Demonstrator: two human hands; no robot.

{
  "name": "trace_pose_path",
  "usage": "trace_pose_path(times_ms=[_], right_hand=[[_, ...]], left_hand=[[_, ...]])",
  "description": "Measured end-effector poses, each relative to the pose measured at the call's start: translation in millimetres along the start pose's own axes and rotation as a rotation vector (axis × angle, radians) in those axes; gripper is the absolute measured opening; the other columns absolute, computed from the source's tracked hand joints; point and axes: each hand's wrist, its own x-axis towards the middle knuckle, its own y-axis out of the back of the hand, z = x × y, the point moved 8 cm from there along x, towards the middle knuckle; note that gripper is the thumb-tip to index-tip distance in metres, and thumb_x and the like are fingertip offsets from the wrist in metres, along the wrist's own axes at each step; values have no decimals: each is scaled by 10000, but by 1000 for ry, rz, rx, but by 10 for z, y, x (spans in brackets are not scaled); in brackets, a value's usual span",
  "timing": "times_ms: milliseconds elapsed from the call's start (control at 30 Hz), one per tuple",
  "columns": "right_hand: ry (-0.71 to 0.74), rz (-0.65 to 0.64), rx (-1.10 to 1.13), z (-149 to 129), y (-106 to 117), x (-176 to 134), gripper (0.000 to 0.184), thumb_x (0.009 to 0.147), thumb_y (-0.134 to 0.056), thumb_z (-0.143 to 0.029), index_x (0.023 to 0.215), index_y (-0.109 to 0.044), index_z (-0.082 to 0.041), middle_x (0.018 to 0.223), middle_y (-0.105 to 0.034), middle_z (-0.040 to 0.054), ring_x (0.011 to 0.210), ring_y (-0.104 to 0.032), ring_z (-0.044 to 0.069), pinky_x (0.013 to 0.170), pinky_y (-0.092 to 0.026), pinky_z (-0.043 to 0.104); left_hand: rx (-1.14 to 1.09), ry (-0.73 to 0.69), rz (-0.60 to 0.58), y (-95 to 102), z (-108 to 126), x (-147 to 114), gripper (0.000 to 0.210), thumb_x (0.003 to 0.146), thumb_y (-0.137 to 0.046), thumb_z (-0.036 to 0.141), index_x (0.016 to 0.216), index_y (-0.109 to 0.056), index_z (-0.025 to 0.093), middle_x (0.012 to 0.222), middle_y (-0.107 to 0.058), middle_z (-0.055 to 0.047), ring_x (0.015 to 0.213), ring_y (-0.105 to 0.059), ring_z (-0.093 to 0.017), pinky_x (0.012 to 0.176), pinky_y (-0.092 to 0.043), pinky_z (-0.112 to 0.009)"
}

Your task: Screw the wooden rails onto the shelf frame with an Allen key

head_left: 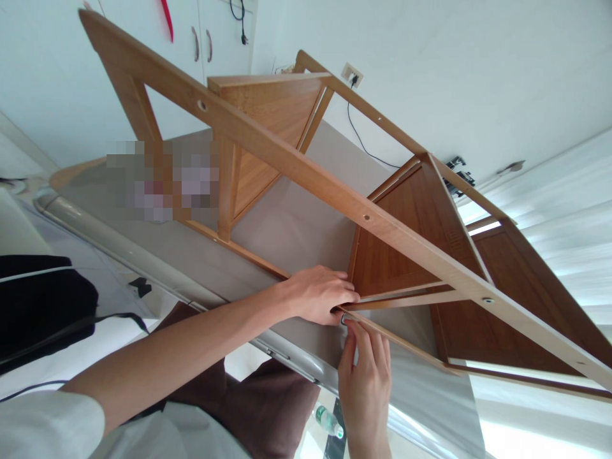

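Observation:
A brown wooden shelf unit (287, 167) lies on its side, its slim side rails joined by panel shelves. My left hand (319, 296) is closed round the lower rail, its fingers curled over the corner where a shelf panel (406, 229) meets it. Just beside it, my right hand (367, 363) pinches a small shiny metal fastener (343, 318) with thumb and fingertips, up against the outer face of that rail. Most of the fastener is hidden. Another metal fastener (488, 300) sits in the upper rail, and open holes show along it.
The unit rests on a grey tabletop (191, 268) with a metal edge. Below lie a plastic bottle (327, 421) and, at left, a black bag (43, 306). A cable (356, 127) hangs from a wall socket behind. White curtains (568, 210) are at right.

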Motion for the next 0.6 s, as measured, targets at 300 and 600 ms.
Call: trace_pose_path(times_ms=[300,600], right_hand=[[-101,39,61,44,30,43,197,981,-460,-168,1097,-618,-188,1033,-659,80,995,-588,203,903,-465,364],[-130,20,82,95,28,53,197,986,-457,-189,1090,-625,-196,1044,-658,77,1006,-589,207,896,-468,365]], left_hand=[[4,1,3,9,4,-4,133,783,-626,205,914,-646,220,851,-689,1,890,-601,-214,615,-458,-340],[4,1,5,4,1,-7,151,775,-637,203,925,-648,216,872,-691,-8,903,-602,-217,609,-462,-332]])
